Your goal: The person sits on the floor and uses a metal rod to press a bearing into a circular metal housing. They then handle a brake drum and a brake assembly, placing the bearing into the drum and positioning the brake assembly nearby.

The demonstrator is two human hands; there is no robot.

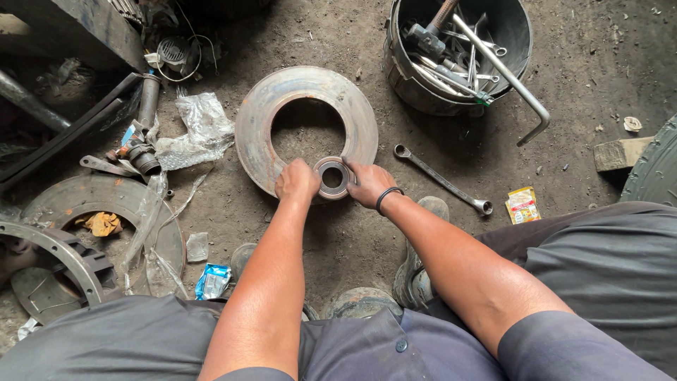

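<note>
Bearing ring [333,177]: small, round, dark-centred, metal; lies on the near rim of a rusty brake disc [261,127], clasped from both sides. Left hand [297,180] closed against its left edge, knuckles up. Right hand [369,184] gripping its right edge, a black band on the wrist [388,194].

Brake disc: flat on the dirt floor [585,63], large open centre showing bare ground; far rim free of contact.

Right of the hands: long ring spanner [443,180] lying apart from the disc, with open ground between; small yellow packet [522,204] beyond it.

Far right: black bucket [515,28] of spanners and a hammer, a bent bar [509,77] poking over its edge.

Left: crumpled clear plastic bag [201,127] just beside the disc; second disc [92,194] and toothed ring [49,243] further out.

Near side: person's worn shoes [416,275] and grey trouser legs [606,254].

Floor: dark, dusty, oil-stained.
</note>
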